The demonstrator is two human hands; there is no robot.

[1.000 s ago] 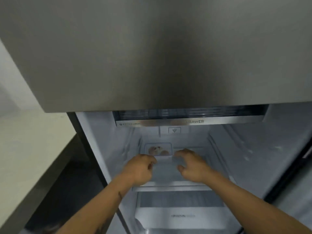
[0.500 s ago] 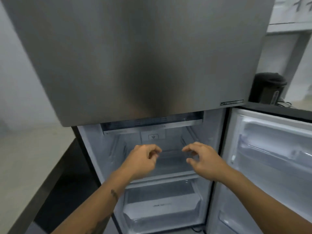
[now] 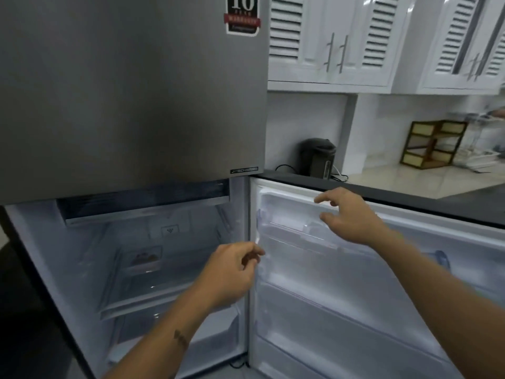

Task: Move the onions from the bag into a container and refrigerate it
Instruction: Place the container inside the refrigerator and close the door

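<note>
A clear container with onions (image 3: 143,259) sits at the back of the glass shelf (image 3: 153,305) inside the open lower fridge compartment. My left hand (image 3: 232,272) hovers in front of the compartment's right edge, fingers loosely curled, holding nothing. My right hand (image 3: 347,214) reaches toward the top of the open fridge door (image 3: 355,296), fingers spread, holding nothing. Both hands are well away from the container.
The grey freezer door (image 3: 131,91) above is closed. A crisper drawer (image 3: 175,332) lies under the shelf. A dark counter (image 3: 410,198) behind the door carries a black kettle (image 3: 318,157) and a wooden rack (image 3: 434,144). White louvred cabinets (image 3: 341,36) hang above.
Both hands have pulled back out of the fridge, leaving the container on the shelf. The view has swung right and up; my right hand has moved to the open door.
</note>
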